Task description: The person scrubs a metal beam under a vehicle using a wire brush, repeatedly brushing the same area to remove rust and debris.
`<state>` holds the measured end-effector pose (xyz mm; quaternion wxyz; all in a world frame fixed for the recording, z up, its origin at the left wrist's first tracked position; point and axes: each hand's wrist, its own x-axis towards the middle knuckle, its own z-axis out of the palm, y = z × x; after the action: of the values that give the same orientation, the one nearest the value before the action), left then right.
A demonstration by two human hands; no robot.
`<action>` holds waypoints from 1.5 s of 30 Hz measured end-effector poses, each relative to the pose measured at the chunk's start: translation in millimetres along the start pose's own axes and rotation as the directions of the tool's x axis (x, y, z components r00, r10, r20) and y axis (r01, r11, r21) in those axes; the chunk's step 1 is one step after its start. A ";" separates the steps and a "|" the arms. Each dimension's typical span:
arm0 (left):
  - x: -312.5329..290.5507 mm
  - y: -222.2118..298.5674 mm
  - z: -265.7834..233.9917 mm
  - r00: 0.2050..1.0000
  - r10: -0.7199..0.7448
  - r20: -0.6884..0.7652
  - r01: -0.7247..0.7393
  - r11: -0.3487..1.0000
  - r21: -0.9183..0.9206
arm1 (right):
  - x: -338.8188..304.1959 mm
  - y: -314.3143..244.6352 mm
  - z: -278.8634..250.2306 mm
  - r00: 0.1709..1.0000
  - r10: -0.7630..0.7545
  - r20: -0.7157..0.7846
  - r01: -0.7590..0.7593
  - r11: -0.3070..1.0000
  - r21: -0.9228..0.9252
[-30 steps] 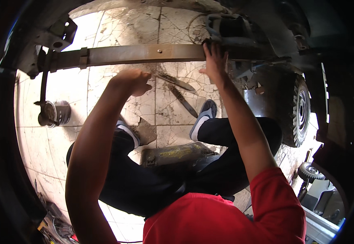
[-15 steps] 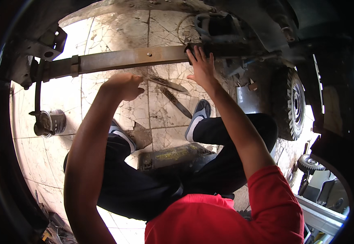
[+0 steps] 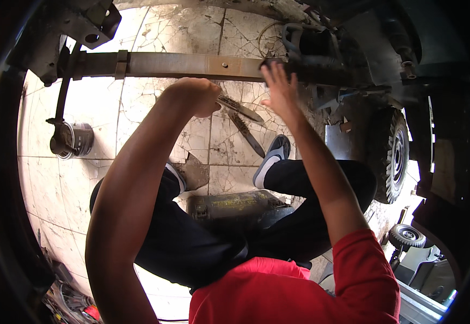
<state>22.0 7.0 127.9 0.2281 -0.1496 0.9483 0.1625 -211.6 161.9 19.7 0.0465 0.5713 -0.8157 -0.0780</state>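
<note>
A long flat leaf spring [image 3: 165, 66] runs across the upper part of the head view, with a metal clip [image 3: 121, 65] around its left part. On it is a lighter brownish band with a small bolt head [image 3: 225, 65]. My left hand [image 3: 196, 96] is closed at the spring's near edge, just left of this band; its curled fingers hide whatever may be in them. Slightly blurred, my right hand [image 3: 281, 90] is open with fingers spread, its fingertips over the dark block where the band ends. Whether they touch it I cannot tell. Two wire brushes [image 3: 240, 108] [image 3: 246, 134] lie on the floor below.
A paint can [image 3: 84, 139] stands on the cracked tile floor at left, near a hanging shackle [image 3: 62, 108]. Between my feet and knees sits a dark case [image 3: 235, 205]. A tyre [image 3: 397, 156] is at right, and dark vehicle parts surround the view.
My left hand has moved right along the spring's near edge, closer to the lighter band. The right hand stays near the dark block, fingers spread. The whole view has shifted slightly.
</note>
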 end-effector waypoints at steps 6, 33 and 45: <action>1.0 3.2 -6.9 0.998 0.028 -0.056 -0.027 0.999 0.019 | -8.5 23.2 -0.2 0.962 0.273 -0.001 -0.270 0.950 -0.158; 2.4 6.7 -24.3 0.996 -0.080 0.048 0.082 0.996 -0.034 | -20.0 4.3 15.0 0.987 0.099 -0.125 -0.114 0.986 -0.123; 0.3 10.6 -33.2 0.996 -0.054 0.066 0.056 0.998 -0.027 | -7.7 41.8 13.0 0.994 0.060 -0.086 -0.071 0.988 -0.135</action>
<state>5.3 4.0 158.2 0.2613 -0.1734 0.9333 0.1748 -249.8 184.0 14.6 0.1217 0.5422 -0.8242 -0.1089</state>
